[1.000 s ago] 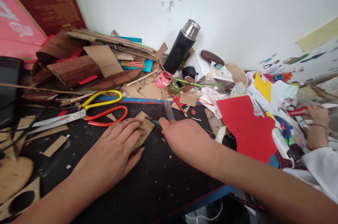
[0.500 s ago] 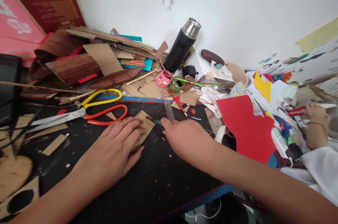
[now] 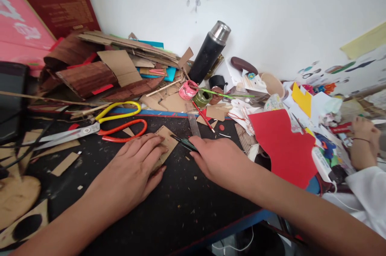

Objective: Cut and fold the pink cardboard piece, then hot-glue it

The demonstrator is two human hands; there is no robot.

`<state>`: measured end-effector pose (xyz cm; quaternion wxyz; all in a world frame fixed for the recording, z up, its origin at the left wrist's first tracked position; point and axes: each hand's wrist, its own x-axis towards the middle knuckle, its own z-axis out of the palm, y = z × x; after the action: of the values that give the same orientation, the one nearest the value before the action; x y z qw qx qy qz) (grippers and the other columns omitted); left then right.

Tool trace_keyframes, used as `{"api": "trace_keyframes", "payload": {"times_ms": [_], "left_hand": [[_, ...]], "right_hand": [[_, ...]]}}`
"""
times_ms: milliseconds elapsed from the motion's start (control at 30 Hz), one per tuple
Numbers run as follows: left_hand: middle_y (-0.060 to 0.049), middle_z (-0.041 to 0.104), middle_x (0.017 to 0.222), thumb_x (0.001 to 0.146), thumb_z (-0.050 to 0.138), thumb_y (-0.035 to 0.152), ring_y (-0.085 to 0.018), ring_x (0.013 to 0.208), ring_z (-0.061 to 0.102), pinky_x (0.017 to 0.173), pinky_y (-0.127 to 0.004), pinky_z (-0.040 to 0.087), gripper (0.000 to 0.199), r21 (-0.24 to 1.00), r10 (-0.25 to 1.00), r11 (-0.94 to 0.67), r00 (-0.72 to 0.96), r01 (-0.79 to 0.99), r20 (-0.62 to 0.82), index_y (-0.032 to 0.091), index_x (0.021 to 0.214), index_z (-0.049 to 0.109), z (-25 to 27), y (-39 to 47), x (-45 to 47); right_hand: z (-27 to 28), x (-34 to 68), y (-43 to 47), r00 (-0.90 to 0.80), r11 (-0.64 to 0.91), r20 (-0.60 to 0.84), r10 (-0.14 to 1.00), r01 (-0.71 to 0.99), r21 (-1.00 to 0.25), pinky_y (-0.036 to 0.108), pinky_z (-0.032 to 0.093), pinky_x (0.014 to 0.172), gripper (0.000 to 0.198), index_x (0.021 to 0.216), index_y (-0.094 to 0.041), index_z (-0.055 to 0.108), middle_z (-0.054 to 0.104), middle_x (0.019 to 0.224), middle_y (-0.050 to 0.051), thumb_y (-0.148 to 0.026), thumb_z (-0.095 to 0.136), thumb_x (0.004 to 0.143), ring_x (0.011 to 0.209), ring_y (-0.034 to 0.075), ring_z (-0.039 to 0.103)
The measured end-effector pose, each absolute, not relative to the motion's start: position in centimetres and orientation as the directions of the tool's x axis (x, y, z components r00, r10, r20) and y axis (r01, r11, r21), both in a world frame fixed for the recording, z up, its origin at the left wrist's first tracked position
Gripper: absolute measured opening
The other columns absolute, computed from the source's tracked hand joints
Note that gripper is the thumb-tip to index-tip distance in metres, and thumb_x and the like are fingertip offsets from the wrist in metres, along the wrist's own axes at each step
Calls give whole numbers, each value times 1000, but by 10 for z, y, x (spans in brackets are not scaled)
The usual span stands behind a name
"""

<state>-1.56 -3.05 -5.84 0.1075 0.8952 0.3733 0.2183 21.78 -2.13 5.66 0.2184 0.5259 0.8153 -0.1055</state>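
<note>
My left hand (image 3: 132, 167) presses a small brown cardboard piece (image 3: 168, 141) against the black tabletop (image 3: 181, 224), fingers over it and thumb along its near side. Printed marks show at the cardboard's far corner. My right hand (image 3: 217, 157) is closed around a dark green utility knife (image 3: 187, 143). The blade points left and lies over the cardboard's right corner; whether it touches is hard to tell. Scissors (image 3: 99, 127) with a yellow and a red handle lie just beyond my left hand. A clear ruler (image 3: 192, 119) lies just beyond my right hand.
Paint pots, including a pink one (image 3: 188, 90), and a black thermos (image 3: 209, 53) stand at the back. Cardboard scraps (image 3: 120, 67) pile up behind the scissors. Red sheet material (image 3: 283, 143) lies right of my forearm. Another person's hand (image 3: 363, 141) is at the far right.
The knife and my right hand have shifted slightly right and down, and more of the knife's handle shows. My left hand still presses the cardboard.
</note>
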Motion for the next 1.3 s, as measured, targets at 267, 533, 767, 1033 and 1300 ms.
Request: {"api": "trace_keyframes", "payload": {"times_ms": [267, 533, 767, 1033, 1300], "left_hand": [[-17, 66, 139, 100, 54, 35, -38, 131, 59, 111, -60, 49, 33, 372, 724, -688, 617, 623, 307, 18, 124, 68, -58, -31, -15], [-19, 66, 140, 100, 56, 34, -38, 132, 59, 112, -59, 48, 33, 368, 720, -693, 625, 620, 302, 16, 123, 68, -57, -31, -16], [-18, 65, 141, 99, 56, 35, -38, 133, 58, 113, -59, 48, 32, 382, 726, -686, 618, 619, 302, 17, 122, 69, -58, -31, -15], [-21, 64, 141, 100, 56, 34, -39, 132, 58, 113, -59, 48, 34, 330, 700, -714, 639, 618, 318, 13, 123, 68, -55, -30, -15], [-20, 65, 139, 101, 55, 35, -39, 132, 58, 112, -59, 49, 34, 329, 692, -722, 646, 609, 324, 13, 124, 67, -55, -30, -16]], "right_hand": [[54, 208, -13, -373, 434, -417, 829, 899, 57, 35, 23, 54, 20, 121, -15, 60, 79, 93, 8, -27, 52, 107, 74, 24, 74], [46, 213, -14, -389, 444, -396, 832, 894, 55, 35, 20, 54, 20, 121, -15, 61, 79, 94, 8, -26, 53, 107, 74, 24, 74], [46, 212, -15, -372, 437, -433, 821, 898, 55, 35, 21, 54, 22, 122, -15, 61, 79, 92, 9, -28, 52, 107, 71, 23, 72], [42, 210, -14, -362, 424, -429, 827, 904, 57, 35, 20, 55, 21, 120, -15, 62, 78, 87, 9, -27, 51, 107, 68, 21, 69], [48, 208, -11, -360, 421, -456, 814, 906, 36, 35, 21, 55, 19, 119, -15, 63, 78, 89, 9, -23, 55, 104, 68, 21, 69]]}}
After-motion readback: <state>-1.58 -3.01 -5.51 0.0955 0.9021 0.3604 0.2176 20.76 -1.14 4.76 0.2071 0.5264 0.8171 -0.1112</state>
